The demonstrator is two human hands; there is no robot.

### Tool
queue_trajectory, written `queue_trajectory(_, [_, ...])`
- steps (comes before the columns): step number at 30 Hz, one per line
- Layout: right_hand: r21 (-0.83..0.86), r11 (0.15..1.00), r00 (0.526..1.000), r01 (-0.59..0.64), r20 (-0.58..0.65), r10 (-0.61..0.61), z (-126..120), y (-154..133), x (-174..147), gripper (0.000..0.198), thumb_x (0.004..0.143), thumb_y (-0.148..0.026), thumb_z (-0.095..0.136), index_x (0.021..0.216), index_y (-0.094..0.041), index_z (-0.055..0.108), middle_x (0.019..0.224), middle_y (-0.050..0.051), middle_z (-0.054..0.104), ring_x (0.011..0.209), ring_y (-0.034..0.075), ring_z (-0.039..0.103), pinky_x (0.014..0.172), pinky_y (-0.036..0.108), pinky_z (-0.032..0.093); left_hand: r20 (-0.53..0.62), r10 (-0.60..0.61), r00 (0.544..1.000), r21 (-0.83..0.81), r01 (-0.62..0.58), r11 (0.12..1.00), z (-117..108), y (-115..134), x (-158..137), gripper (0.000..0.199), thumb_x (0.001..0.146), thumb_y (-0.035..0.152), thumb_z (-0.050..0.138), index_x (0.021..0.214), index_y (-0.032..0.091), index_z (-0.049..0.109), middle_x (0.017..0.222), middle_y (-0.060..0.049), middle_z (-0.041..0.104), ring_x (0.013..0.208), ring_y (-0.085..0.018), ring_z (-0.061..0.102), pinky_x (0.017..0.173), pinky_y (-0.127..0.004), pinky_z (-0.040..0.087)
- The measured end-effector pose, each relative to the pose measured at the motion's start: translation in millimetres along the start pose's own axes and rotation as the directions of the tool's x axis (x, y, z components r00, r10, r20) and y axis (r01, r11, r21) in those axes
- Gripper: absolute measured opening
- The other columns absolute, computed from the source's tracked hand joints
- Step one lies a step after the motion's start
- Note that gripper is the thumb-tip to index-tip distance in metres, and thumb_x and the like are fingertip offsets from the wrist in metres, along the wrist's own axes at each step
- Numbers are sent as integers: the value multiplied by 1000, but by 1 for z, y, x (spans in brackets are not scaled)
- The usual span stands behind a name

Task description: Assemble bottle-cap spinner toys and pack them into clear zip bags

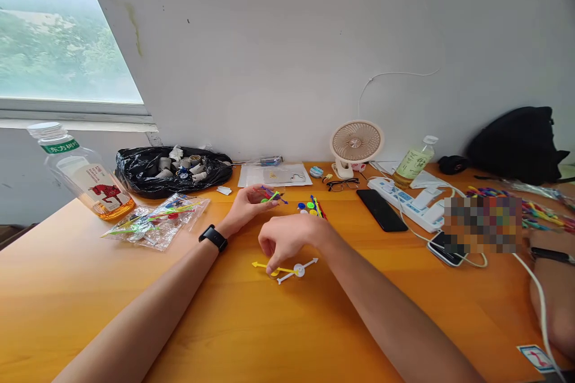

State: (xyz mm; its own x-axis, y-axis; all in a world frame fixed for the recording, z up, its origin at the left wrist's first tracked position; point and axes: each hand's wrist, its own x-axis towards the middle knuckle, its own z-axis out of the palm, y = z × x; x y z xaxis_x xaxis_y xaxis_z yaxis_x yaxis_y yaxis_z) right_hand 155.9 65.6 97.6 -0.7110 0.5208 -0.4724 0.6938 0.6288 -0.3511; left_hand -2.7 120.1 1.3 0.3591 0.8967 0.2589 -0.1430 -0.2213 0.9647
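Note:
My left hand [247,208] reaches forward on the table. Its thumb and fingers close round a small bunch of plastic arrow spinners [273,195] in red, green and blue, which seem to sit in clear plastic. My right hand [290,238] is curled, its thumb tip down on a yellow arrow spinner [258,265]; the fingers behind are partly hidden. Crossing that piece is a white arrow spinner [309,263] with a round centre. Beyond my right hand lies a small group of coloured discs and arrows [314,206], partly covered by the hand.
Left of my arms are a clear bag of spinners [164,221], a tilted-looking bottle [85,173] and a black bag of grey rolls [175,170]. A fan [357,143], glasses [342,184], phone [381,210] and power strip [408,203] stand or lie right; another person's arm [554,293] rests there.

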Motion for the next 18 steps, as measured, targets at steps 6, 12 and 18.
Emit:
queue_trajectory(6, [5,999,999,39,-38,-39,5,-6,9,15,76,-16,74,65,-20,64,71,-1,72,60,14,59,49,26,34,78,-70,994,63,66,996,-2,-9,1,57,69,39,94,114,13,70,108,-15,80,101,-31,77,92,-44,60])
queue_trajectory(12, [389,836,848,386,-506,-156,-23,11,-13,7,90,-25,67,85,-20,67,86,0,75,75,15,69,64,23,50,62,22,998,186,-33,982,-6,-7,1,56,62,40,97,106,13,75,98,-8,80,94,-29,75,84,-38,61])
queue_trajectory(18, [247,855,323,456,-941,99,-45,33,-31,24,95,-44,67,90,-21,68,87,3,73,79,18,66,68,27,50,60,-64,996,143,55,988,1,-9,0,57,71,44,94,115,14,74,105,-12,81,96,-27,77,89,-39,60])
